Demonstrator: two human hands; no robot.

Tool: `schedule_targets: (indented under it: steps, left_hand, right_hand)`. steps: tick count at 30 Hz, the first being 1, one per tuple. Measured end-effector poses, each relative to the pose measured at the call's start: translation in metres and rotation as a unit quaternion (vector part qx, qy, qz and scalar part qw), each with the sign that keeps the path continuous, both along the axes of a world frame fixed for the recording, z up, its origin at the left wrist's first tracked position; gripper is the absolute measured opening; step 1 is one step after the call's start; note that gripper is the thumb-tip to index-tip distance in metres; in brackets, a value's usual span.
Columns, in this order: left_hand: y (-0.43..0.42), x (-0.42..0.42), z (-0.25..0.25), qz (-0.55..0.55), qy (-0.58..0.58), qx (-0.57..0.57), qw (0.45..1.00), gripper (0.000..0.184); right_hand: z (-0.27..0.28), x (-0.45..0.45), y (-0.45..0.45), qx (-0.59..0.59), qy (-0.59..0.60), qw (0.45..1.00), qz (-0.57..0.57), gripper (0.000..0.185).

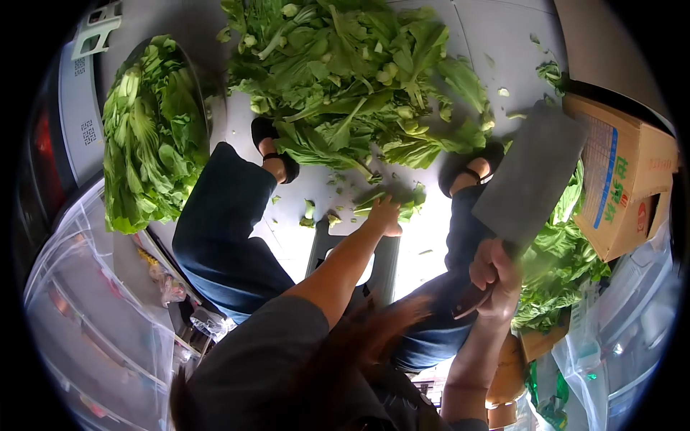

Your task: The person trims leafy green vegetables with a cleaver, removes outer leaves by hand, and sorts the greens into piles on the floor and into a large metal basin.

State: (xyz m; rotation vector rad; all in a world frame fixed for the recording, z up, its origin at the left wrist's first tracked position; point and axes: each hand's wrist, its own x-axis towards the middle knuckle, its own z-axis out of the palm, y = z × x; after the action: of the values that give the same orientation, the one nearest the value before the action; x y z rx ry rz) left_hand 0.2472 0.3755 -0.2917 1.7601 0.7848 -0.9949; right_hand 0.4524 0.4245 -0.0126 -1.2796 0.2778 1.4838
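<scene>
My right hand point(496, 276) is wrapped round the dark handle of a cleaver point(533, 176), whose broad grey blade is raised on the right. My left hand point(386, 214) reaches down between my knees, its fingers closed over some leafy greens point(411, 204) at the far end of a dark, narrow board or stool point(387, 260). The fingertips are partly hidden. Small cut scraps point(309, 211) lie on the floor just left of that hand. Beyond my feet spreads a large pile of leafy greens point(345, 79).
A metal basin point(192, 79) heaped with greens stands at left. On the right are a cardboard box point(624, 172) and more greens point(553, 280) below it. Clear plastic drawers point(108, 323) fill the lower left. Loose leaf bits lie on the pale floor point(496, 43).
</scene>
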Motion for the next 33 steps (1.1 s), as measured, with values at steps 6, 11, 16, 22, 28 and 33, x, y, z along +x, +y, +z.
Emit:
schedule_targets:
  steps: [6, 11, 16, 22, 28, 33]
  left_hand:
    - [0.023, -0.015, 0.005, 0.544, 0.042, -0.054, 0.837, 0.046]
    - [0.068, -0.034, 0.076, 0.873, -0.237, -0.333, 0.267, 0.031]
    - [0.084, -0.029, 0.190, 0.757, -0.374, -0.501, 0.190, 0.026]
    - [0.058, -0.036, 0.334, 0.750, -0.323, -0.407, 0.409, 0.023]
    - [0.035, -0.074, 0.335, 0.549, -0.379, -0.220, 0.712, 0.033]
    - [0.027, -0.073, 0.376, 0.463, -0.429, -0.014, 0.775, 0.036]
  right_hand:
    - [-0.001, 0.003, -0.004, -0.021, 0.000, 1.000, -0.014, 0.013]
    - [-0.004, -0.004, -0.011, -0.016, -0.070, 0.997, 0.023, 0.020]
    - [-0.009, -0.032, -0.027, 0.023, -0.142, 0.986, 0.087, 0.047]
    - [0.052, -0.117, -0.052, 0.132, -0.075, 0.986, -0.062, 0.025]
    - [0.098, -0.138, -0.086, 0.140, -0.210, 0.968, 0.007, 0.013]
    - [0.113, -0.156, -0.103, 0.134, -0.408, 0.900, 0.077, 0.009]
